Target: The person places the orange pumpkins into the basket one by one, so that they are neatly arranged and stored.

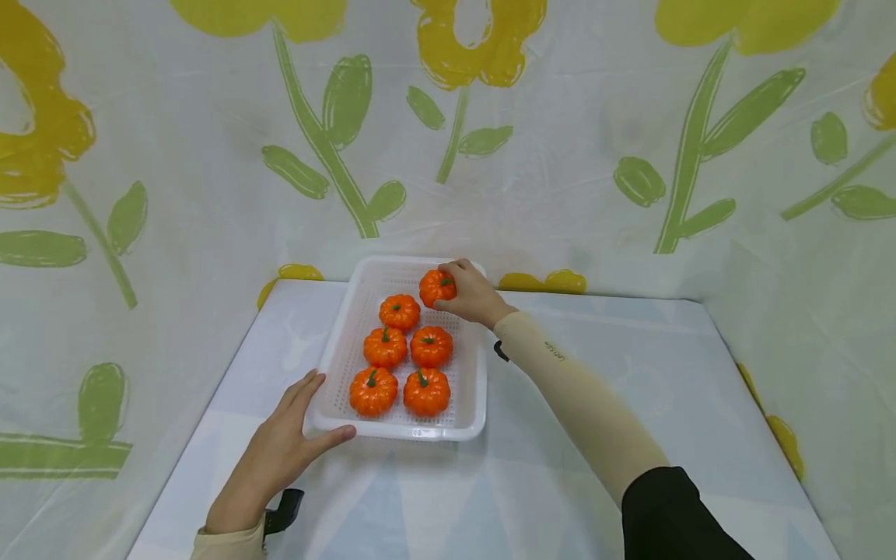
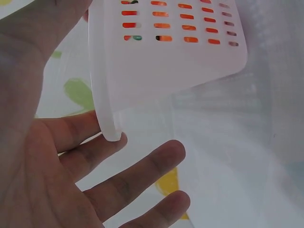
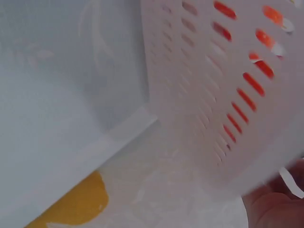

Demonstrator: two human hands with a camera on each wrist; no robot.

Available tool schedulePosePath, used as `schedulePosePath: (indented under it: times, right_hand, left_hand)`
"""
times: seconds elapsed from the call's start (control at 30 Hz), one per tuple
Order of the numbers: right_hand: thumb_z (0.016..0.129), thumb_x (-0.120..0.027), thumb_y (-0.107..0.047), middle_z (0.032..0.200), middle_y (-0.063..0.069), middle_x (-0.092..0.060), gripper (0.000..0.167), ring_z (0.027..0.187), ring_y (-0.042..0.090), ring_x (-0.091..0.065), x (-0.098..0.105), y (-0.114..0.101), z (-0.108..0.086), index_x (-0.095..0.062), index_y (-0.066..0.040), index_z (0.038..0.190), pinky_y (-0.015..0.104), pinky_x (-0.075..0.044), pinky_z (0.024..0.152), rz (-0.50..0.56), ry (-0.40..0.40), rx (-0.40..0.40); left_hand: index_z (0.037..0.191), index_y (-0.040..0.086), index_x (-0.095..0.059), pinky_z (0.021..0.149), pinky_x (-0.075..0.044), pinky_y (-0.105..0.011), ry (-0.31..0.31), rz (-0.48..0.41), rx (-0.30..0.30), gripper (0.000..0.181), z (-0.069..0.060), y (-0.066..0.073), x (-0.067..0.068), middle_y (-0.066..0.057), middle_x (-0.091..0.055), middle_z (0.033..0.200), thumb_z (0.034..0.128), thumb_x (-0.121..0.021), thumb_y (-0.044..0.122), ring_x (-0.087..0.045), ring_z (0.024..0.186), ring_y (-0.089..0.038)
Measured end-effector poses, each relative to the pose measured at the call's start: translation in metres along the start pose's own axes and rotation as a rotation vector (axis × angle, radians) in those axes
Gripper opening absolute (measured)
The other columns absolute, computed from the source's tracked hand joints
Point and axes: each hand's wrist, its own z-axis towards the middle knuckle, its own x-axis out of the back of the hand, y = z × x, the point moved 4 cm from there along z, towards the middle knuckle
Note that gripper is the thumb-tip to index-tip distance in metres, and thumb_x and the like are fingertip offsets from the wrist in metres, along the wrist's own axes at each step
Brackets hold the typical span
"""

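Note:
A white perforated plastic basket [image 1: 470, 429] holds several small orange pumpkins [image 1: 427, 392] with green stems. At its far right corner my right hand [image 1: 474, 297] grips one pumpkin [image 1: 434, 286] between thumb and fingers, at the far end of the group. My left hand [image 1: 276, 451] is at the near left corner, thumb and fingers spread along the rim. From the left wrist, its fingers [image 2: 137, 168] look extended, some touching the basket rim [image 2: 105, 118]. In the right wrist view only part of the right hand [image 3: 275, 209] shows beyond the basket wall [image 3: 190, 95]; the held pumpkin is hidden there.
The basket stands on a pale patterned table [image 1: 595, 350] near its back edge. Behind and beside the table hangs a white cloth [image 1: 560, 155] printed with yellow flowers and green leaves.

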Motion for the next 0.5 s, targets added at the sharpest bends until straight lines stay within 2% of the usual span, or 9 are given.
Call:
schedulePosePath:
  times: [0.23, 0.5]
  right_hand:
    - [0.088, -0.081, -0.029, 0.147, 0.015, -0.044, 0.071, 0.130, 0.027, -0.049, -0.017, 0.000, 0.003, -0.049, -0.005, 0.147, 0.040, -0.041, 0.113, -0.061, -0.048, -0.032]
    - [0.087, -0.081, -0.031, 0.143, 0.014, -0.048, 0.070, 0.124, 0.028, -0.054, -0.025, 0.000, 0.007, -0.051, -0.005, 0.145, 0.040, -0.044, 0.110, -0.154, -0.079, -0.033]
  left_hand:
    - [0.162, 0.013, -0.021, 0.100, -0.040, -0.072, 0.004, 0.004, -0.015, 0.124, 0.002, -0.001, 0.002, -0.016, -0.016, 0.168, 0.0710, -0.063, 0.086, -0.036, 0.140, -0.049]
    - [0.162, 0.013, -0.021, 0.099, -0.040, -0.072, -0.007, 0.002, -0.007, 0.124, 0.005, -0.001, 0.005, -0.016, -0.015, 0.168, 0.0711, -0.064, 0.085, -0.036, 0.140, -0.050]
